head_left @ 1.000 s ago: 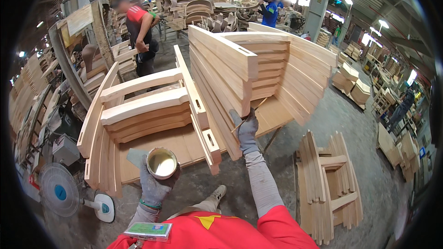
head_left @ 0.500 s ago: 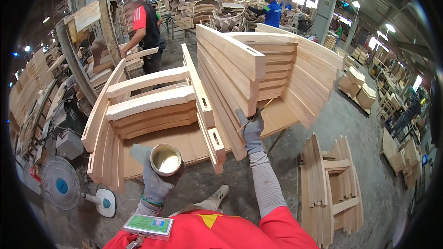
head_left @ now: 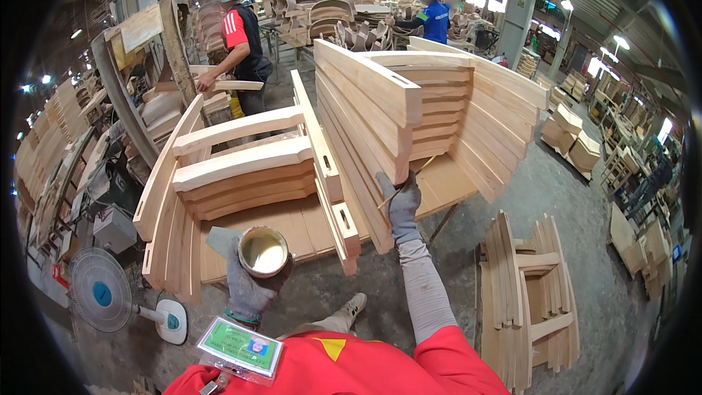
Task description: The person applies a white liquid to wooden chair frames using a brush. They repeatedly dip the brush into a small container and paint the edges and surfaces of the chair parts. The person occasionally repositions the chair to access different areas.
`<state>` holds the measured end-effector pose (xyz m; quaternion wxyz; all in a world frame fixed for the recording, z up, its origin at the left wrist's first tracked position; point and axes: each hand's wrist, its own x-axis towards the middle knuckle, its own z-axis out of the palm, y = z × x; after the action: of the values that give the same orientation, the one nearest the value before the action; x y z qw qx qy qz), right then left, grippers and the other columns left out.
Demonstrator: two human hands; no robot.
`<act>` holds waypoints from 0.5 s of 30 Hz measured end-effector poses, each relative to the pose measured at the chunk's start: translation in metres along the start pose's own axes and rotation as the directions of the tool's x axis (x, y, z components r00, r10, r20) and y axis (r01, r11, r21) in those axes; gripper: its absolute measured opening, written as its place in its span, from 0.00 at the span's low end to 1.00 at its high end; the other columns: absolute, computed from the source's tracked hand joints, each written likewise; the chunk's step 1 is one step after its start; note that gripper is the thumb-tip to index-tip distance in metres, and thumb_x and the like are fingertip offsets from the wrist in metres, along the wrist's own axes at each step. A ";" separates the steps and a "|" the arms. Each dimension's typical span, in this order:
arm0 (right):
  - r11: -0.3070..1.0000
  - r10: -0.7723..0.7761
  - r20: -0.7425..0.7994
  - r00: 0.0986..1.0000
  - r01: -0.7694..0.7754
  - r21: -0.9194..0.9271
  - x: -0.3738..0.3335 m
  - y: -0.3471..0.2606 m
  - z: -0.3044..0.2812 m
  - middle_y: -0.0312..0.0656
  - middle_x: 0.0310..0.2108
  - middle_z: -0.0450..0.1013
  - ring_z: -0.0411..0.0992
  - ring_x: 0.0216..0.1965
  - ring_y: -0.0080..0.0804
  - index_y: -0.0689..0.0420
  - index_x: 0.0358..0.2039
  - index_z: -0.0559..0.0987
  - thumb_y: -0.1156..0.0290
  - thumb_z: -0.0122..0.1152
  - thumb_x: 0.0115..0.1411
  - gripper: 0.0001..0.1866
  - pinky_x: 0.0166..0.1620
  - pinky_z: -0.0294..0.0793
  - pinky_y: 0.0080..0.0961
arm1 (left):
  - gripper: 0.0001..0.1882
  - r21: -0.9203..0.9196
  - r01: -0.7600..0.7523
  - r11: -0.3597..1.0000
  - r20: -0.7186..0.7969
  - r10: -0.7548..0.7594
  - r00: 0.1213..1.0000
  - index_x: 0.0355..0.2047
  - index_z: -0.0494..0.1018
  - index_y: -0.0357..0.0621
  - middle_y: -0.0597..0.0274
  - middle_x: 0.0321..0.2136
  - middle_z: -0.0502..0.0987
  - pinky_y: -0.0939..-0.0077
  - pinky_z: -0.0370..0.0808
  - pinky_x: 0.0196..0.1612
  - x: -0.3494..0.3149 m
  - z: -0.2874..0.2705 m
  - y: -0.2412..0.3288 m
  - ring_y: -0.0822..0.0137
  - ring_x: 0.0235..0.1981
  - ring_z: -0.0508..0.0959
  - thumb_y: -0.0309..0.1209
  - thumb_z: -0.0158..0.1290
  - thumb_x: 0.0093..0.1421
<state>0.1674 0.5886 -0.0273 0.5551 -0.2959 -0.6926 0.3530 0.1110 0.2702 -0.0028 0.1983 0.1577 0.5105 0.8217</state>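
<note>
My left hand (head_left: 247,289), in a grey glove, is closed round a small round pot (head_left: 264,251) with pale, creamy liquid inside. A flat grey-green piece (head_left: 221,242) sticks out beside the pot; whether my fingers hold it is unclear. My right hand (head_left: 403,211), gloved too, grips a thin stick (head_left: 426,164) that slants up to the right. It is at the lower near corner of a tall stack of wooden chair-like frames (head_left: 409,106); contact is hard to make out. Left of that, a second stack of wooden frames (head_left: 245,164) has slotted side rails and curved crosspieces.
Both stacks rest on a board-topped table (head_left: 292,223). More frames (head_left: 526,307) stand on the floor at right. A fan (head_left: 100,290) is at the lower left. One person (head_left: 245,44) works at the back left, another (head_left: 435,18) farther back.
The view has shifted slightly. The person at the back left has moved, and the wooden piece by their hand lies farther right. My hands keep their grips, almost still against the stacks.
</note>
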 end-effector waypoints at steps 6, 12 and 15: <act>0.997 0.068 0.027 0.997 -0.069 0.041 -0.004 -0.007 0.000 0.40 0.34 0.75 0.70 0.33 0.26 0.62 0.43 0.73 0.68 0.71 0.46 0.24 0.39 0.70 0.23 | 0.22 -0.285 0.142 0.948 0.016 -0.144 0.990 0.46 0.68 0.49 0.52 0.41 0.73 0.57 0.72 0.48 -0.003 0.003 0.005 0.55 0.43 0.73 0.50 0.42 0.61; 0.992 0.046 0.028 0.999 -0.049 0.114 -0.001 -0.006 -0.002 0.42 0.36 0.75 0.70 0.36 0.26 0.62 0.44 0.72 0.68 0.71 0.47 0.25 0.41 0.69 0.22 | 0.21 -0.592 0.310 0.744 0.065 -0.340 0.938 0.47 0.68 0.51 0.55 0.41 0.73 0.56 0.72 0.48 0.000 0.004 0.009 0.56 0.44 0.73 0.50 0.41 0.62; 0.991 0.058 0.040 0.998 -0.062 0.115 -0.001 -0.007 -0.001 0.43 0.36 0.75 0.70 0.36 0.27 0.63 0.44 0.72 0.68 0.71 0.47 0.25 0.41 0.69 0.23 | 0.21 -0.530 0.285 0.799 0.058 -0.301 0.952 0.47 0.68 0.51 0.56 0.41 0.73 0.56 0.73 0.48 0.000 0.003 0.006 0.57 0.44 0.74 0.50 0.41 0.62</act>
<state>0.1689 0.5840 -0.0223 0.5475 -0.2774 -0.6719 0.4146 0.1116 0.2701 0.0041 0.3511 0.0038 0.2835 0.8924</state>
